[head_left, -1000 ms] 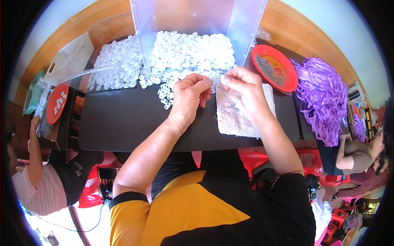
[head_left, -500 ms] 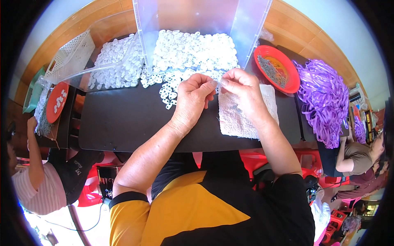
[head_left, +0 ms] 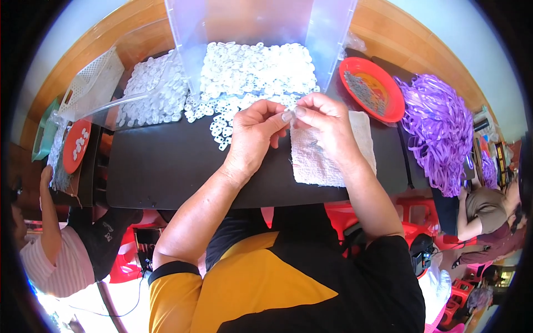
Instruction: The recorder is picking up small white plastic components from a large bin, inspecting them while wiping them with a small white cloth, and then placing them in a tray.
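Note:
My left hand (head_left: 252, 137) and my right hand (head_left: 328, 123) meet fingertip to fingertip over the dark table (head_left: 161, 166). Thumbs and forefingers of both are closed in a pinch on a small whitish piece (head_left: 291, 112), mostly hidden by the fingertips. Just beyond them, a heap of small white plastic pieces with holes (head_left: 255, 69) fills the mouth of a clear plastic bin (head_left: 186, 47) and spills onto the table. Some loose white pieces (head_left: 222, 129) lie beside my left hand. Under my right hand and wrist is a pale folded towel (head_left: 313, 169).
To the left, another clear bin holds more white pieces (head_left: 152, 91), near a white basket (head_left: 94, 77). At right stand a red bowl (head_left: 396, 106) of small grey parts and a pile of purple ribbons (head_left: 438, 133). People sit on both sides; one person's hand (head_left: 46, 176) is near a red plate (head_left: 72, 155).
Both hands stay pinched together, with only a slight shift of the fingers. The whole view has tilted a little, moving the bins and table slightly left in the picture.

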`<state>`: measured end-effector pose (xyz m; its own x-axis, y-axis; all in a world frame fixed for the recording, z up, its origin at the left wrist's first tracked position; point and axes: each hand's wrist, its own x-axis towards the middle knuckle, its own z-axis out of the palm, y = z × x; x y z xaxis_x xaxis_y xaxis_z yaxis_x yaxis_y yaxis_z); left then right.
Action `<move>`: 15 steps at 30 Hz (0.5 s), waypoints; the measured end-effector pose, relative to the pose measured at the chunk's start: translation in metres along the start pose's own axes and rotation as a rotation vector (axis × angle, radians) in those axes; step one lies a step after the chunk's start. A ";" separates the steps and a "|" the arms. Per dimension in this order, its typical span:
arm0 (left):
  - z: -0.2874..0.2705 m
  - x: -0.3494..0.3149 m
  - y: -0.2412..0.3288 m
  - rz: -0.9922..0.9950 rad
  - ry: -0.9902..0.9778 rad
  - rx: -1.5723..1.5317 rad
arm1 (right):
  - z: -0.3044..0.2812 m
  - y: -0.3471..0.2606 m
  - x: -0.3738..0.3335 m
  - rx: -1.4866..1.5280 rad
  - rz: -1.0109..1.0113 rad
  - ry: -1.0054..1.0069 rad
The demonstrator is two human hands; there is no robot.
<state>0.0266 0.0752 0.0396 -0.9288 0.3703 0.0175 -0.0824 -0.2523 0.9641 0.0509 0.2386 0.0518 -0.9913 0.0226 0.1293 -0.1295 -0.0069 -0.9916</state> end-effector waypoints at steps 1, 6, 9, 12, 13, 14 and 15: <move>0.001 0.002 -0.004 0.026 -0.013 0.001 | -0.004 -0.002 -0.002 -0.008 -0.015 0.006; -0.003 -0.002 -0.003 0.127 0.094 0.219 | 0.001 0.027 0.014 0.110 -0.150 -0.121; 0.005 -0.003 -0.010 0.147 0.074 0.046 | -0.001 0.029 0.016 0.037 -0.174 -0.126; 0.007 -0.006 -0.004 0.160 0.032 0.103 | -0.004 0.012 0.004 -0.047 -0.220 -0.072; 0.008 -0.007 -0.005 0.153 0.050 0.090 | -0.002 0.012 0.004 -0.122 -0.249 -0.028; 0.008 -0.007 -0.006 0.157 0.056 0.116 | -0.001 0.012 0.003 -0.203 -0.316 0.024; 0.008 -0.007 -0.009 0.157 0.059 0.140 | -0.001 0.018 0.003 -0.257 -0.357 0.055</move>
<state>0.0366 0.0819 0.0328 -0.9462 0.2822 0.1585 0.1118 -0.1746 0.9783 0.0453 0.2392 0.0348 -0.8820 0.0315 0.4703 -0.4471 0.2600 -0.8559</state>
